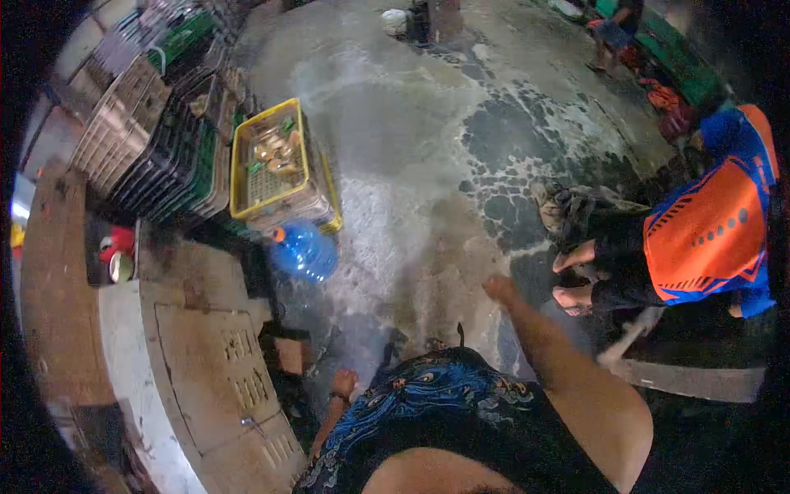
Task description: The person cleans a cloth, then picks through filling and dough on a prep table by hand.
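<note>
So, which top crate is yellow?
The crate by the blue bottle, with brownish pieces inside; the stacked crates to its left look beige, black and green.

Stained grey concrete floor (391, 140)

Dark damp-looking blotches (506, 132) right of centre. On it: translucent blue plastic jug (311, 253), orange-capped, just beside low stack of rectangular plastic crates (310, 185), topmost yellow-rimmed. Taller multicoloured crate stack (156, 169) leftward, base partly hidden.

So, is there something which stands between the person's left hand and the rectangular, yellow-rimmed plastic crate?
Yes. On the direct line from the left hand to the crate, the see-through blue plastic bottle with an orange cap is in the way, close to the crate's near side.
</note>
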`<state>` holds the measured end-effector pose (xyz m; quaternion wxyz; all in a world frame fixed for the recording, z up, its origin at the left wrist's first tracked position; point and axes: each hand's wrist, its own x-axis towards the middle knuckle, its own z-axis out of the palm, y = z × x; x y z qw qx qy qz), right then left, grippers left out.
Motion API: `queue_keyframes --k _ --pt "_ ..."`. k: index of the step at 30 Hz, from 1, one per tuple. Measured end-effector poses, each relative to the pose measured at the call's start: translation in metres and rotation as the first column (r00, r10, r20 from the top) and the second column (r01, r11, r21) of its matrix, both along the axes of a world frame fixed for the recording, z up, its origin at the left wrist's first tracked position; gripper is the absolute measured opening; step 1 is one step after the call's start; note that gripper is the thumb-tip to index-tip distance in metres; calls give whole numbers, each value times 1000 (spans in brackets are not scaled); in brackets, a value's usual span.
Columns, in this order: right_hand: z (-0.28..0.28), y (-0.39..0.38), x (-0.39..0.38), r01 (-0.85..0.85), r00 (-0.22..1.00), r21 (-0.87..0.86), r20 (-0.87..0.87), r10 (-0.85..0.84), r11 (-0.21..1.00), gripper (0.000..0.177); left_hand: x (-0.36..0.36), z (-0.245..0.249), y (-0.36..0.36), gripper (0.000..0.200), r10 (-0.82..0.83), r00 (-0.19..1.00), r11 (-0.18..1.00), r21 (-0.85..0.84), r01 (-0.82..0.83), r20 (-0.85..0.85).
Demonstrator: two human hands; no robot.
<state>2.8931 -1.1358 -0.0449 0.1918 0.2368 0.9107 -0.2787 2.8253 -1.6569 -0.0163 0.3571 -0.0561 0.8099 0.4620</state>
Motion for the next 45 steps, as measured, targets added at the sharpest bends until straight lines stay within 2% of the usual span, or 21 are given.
queue_keyframes --k 1,3,6,10,13,14,16,18,21,24,26,28,30,33,35,37,39,42,43,44,45 --pt "-22 0 25 285 939 -276 -111 -325 918 26 -10 4 -3 31 -9 1000 1000 -22 9 -3" --pt "-19 -22 38 226 972 141 24 -232 964 27 -37 21 -3 32 -98 995 993 -59 98 -6" --pt "-36 -34 48 191 849 -210 525 -54 959 24 -95 94 32 33 -377 926 926 13 377 -17" --pt "-69 -46 12 5 948 -170 315 49 985 21 -188 212 106 21 -378 909 816 400 417 -176" --pt "-71 -58 -84 242 937 -141 289 -194 960 29 -287 242 126 11 -584 656 627 247 739 -479" --pt "-70 -54 -122 325 920 -79 257 -296 942 37 -315 254 122 13 -713 632 604 191 774 -305" --pt "-87 -48 -191 126 992 51 -39 -124 991 40 -359 250 139 14 -719 546 499 227 836 -430" --pt "27 -58 -258 521 806 -276 -151 -572 807 31 -399 250 156 17 -752 501 435 248 865 -429" --pt "48 -52 -305 595 638 -281 -404 -655 753 34 -446 252 205 19 -741 420 280 328 903 -524" --pt "6 -26 -308 658 562 -404 -300 -771 636 38 -482 236 226 22 -799 507 337 457 823 -324" --pt "-4 1 -289 650 731 -184 -115 -673 737 33 -505 236 256 25 -805 530 381 453 806 -267" --pt "-120 17 -226 261 965 267 -109 -240 928 27 -541 171 250 26 -793 604 470 544 695 -86" --pt "-124 51 -204 210 931 236 248 -268 949 30 -552 162 285 28 -706 686 479 597 644 -174" --pt "-126 111 -205 235 945 269 160 -284 934 35 -575 232 392 34 -587 683 552 402 730 -434" --pt "-142 198 -208 179 941 265 236 -244 948 35 -590 209 410 40 -513 768 468 626 624 -383" --pt "-176 290 -241 83 870 197 464 -167 977 36 -595 237 442 40 -518 809 620 529 579 -278" --pt "-164 387 -308 358 884 21 315 -346 933 38 -610 240 464 38 -422 848 651 544 530 -322" --pt "-93 468 -496 81 895 187 419 -154 979 36 -643 226 487 32 -308 889 631 626 457 -338" --pt "-149 524 -535 22 878 306 450 -164 952 24 -657 217 492 31 -319 885 624 627 466 -340" --pt "-117 528 -581 483 871 -58 140 -472 874 19 -675 213 494 31 -335 877 612 628 480 -343" --pt "-72 514 -638 661 623 -515 -28 -782 545 15 -694 204 495 30 -348 870 601 629 493 -349"
